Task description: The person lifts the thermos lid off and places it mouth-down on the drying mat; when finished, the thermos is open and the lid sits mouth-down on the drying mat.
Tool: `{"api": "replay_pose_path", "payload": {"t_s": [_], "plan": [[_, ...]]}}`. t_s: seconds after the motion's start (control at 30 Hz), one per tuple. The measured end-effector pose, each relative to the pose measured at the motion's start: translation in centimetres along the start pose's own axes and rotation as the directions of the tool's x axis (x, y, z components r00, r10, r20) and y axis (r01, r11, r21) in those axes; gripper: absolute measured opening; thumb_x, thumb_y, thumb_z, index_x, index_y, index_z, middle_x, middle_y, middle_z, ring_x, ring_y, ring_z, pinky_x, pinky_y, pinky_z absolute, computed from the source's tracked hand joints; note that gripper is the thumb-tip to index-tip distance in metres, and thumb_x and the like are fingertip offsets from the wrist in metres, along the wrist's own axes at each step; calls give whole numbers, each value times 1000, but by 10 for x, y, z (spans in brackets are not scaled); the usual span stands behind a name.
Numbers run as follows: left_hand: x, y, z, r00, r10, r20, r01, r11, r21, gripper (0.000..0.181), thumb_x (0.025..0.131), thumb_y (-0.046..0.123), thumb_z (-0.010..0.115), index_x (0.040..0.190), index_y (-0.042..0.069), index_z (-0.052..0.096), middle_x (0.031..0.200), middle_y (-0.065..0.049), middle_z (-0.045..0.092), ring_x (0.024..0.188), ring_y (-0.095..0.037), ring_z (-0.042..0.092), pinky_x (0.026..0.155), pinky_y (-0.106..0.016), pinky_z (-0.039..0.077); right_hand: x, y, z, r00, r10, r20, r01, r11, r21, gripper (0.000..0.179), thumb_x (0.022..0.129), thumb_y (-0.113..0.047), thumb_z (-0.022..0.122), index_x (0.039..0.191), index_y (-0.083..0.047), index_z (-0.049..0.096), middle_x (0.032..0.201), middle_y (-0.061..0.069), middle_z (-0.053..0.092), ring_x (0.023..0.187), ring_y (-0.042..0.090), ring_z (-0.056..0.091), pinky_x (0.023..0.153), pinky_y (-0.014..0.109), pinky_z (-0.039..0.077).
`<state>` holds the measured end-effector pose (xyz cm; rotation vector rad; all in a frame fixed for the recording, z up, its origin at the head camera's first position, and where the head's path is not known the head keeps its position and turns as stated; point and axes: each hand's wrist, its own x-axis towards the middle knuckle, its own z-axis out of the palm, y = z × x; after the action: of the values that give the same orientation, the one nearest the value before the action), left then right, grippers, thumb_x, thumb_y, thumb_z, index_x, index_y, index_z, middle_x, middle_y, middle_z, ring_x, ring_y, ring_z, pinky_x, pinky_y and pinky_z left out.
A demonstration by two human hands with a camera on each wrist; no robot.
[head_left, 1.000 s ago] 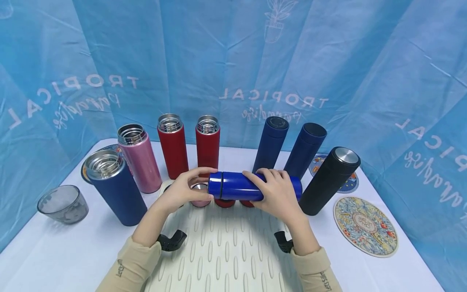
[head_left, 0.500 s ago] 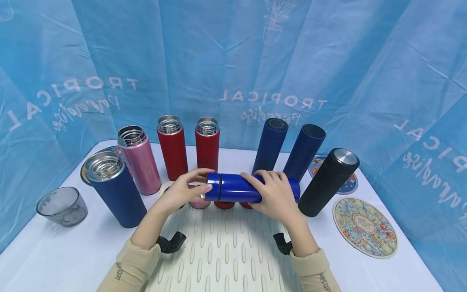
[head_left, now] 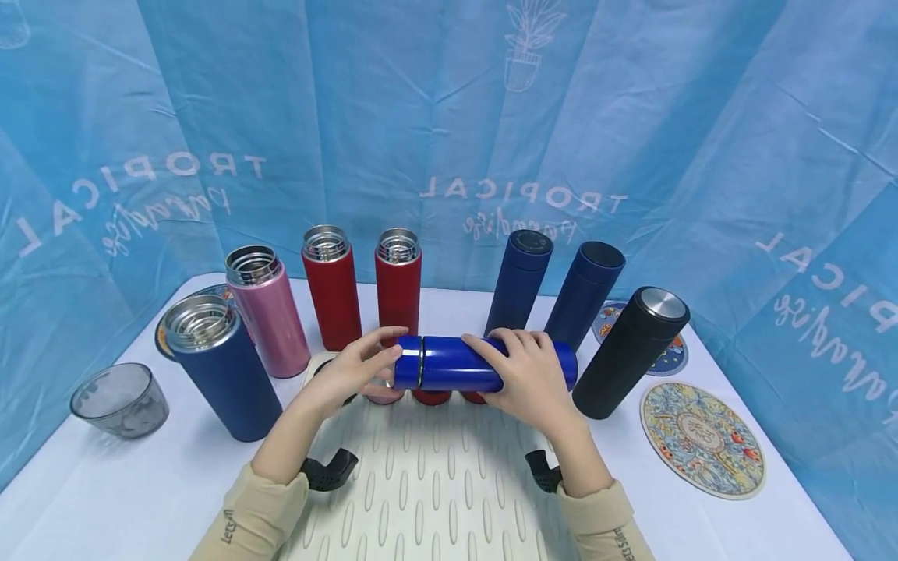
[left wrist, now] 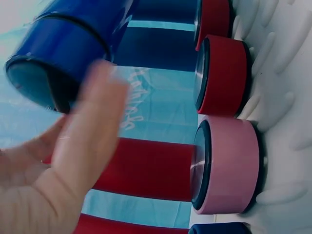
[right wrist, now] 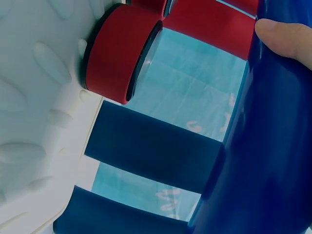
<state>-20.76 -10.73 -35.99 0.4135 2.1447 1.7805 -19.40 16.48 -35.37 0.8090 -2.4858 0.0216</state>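
Note:
A glossy blue thermos bottle (head_left: 459, 364) lies level in the air over the cream ribbed mat (head_left: 421, 483), its lid end to the left. My right hand (head_left: 522, 374) grips its body from above. My left hand (head_left: 354, 366) is at the lid (head_left: 407, 362), with thumb and fingers about it; the thumb (left wrist: 92, 117) is blurred in the left wrist view, so its exact contact is hard to tell. A thin silver line shows at the seam beside the lid. Beneath the bottle, a pink lid (left wrist: 229, 165) and red lids (left wrist: 224, 75) stand on the mat.
Lidless bottles stand on the left: dark blue (head_left: 228, 382), pink (head_left: 270, 319) and two red (head_left: 331, 296). Lidded navy bottles (head_left: 519, 284) and a black bottle (head_left: 624, 358) stand right. A grey glass bowl (head_left: 122, 401) and a patterned round coaster (head_left: 701, 440) flank them.
The left thumb has moved up across the lid from its lower edge, and the left fingers have shifted about it. A silver line now shows at the seam. The right hand keeps its grip.

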Motion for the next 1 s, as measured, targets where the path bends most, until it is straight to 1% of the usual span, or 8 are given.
{"api": "replay_pose_path", "payload": {"t_s": [0.13, 0.2, 0.27, 0.37, 0.53, 0.73, 0.87, 1.0], "plan": [[0, -1, -3, 991, 128, 35, -128, 992, -4, 73, 80, 19, 71, 142, 21, 32, 141, -18, 33, 124, -40, 39, 92, -53, 43, 0, 2, 0, 1000, 24, 2, -24, 1000, 0, 82, 60, -41, 84, 133, -31, 47, 117, 10, 57, 104, 32, 56, 88, 50, 41], [0, -2, -3, 983, 179, 41, -178, 984, -20, 74, 75, 13, 75, 139, 20, 38, 140, -16, 37, 124, -38, 40, 94, -54, 41, 0, 3, 0, 1000, 27, -4, -27, 1000, 3, 83, 60, -41, 84, 133, -31, 47, 117, 10, 57, 103, 33, 56, 88, 51, 41], [1, -3, -4, 977, 208, 37, -207, 978, -32, 70, 73, 9, 76, 135, 17, 44, 136, -16, 42, 122, -36, 42, 95, -53, 40, 0, 3, 0, 1000, 24, -8, -24, 1000, 0, 83, 60, -41, 84, 133, -31, 47, 117, 10, 57, 103, 33, 56, 88, 51, 41], [0, -3, -3, 976, 215, 17, -215, 976, -16, 63, 74, 8, 75, 130, 14, 49, 130, -17, 47, 117, -35, 46, 92, -50, 44, 0, 4, 0, 1000, 16, -14, -16, 1000, -2, 82, 60, -41, 84, 132, -31, 47, 116, 10, 57, 102, 32, 56, 88, 51, 41], [-1, -2, -3, 981, 192, -1, -192, 981, 11, 61, 76, 12, 74, 131, 19, 49, 131, -14, 47, 118, -35, 46, 87, -43, 49, 0, 3, 0, 1000, 13, -19, -13, 1000, 4, 82, 60, -40, 84, 133, -30, 47, 116, 10, 57, 102, 32, 56, 87, 50, 42], [-2, 0, -3, 984, 177, -9, -177, 983, 48, 59, 78, 18, 72, 132, 22, 48, 134, -11, 45, 117, -38, 46, 83, -45, 50, 0, 3, 0, 1000, 9, -22, -9, 1000, 4, 83, 59, -41, 84, 133, -30, 47, 116, 11, 57, 102, 32, 56, 87, 50, 42], [-2, 1, -2, 985, 171, -27, -169, 983, 70, 59, 78, 19, 72, 132, 19, 48, 131, -14, 45, 110, -37, 51, 79, -43, 52, -1, 3, 0, 1000, 8, -24, -8, 1000, 6, 82, 60, -41, 84, 133, -30, 47, 116, 10, 58, 102, 32, 56, 87, 50, 42], [-2, 1, -1, 986, 162, -44, -159, 986, 54, 57, 80, 18, 71, 132, 15, 48, 126, -19, 46, 103, -34, 57, 76, -44, 54, -1, 2, 0, 1000, 7, -28, -6, 1000, 12, 82, 60, -40, 84, 132, -30, 47, 116, 11, 58, 102, 32, 56, 87, 50, 42]]}}
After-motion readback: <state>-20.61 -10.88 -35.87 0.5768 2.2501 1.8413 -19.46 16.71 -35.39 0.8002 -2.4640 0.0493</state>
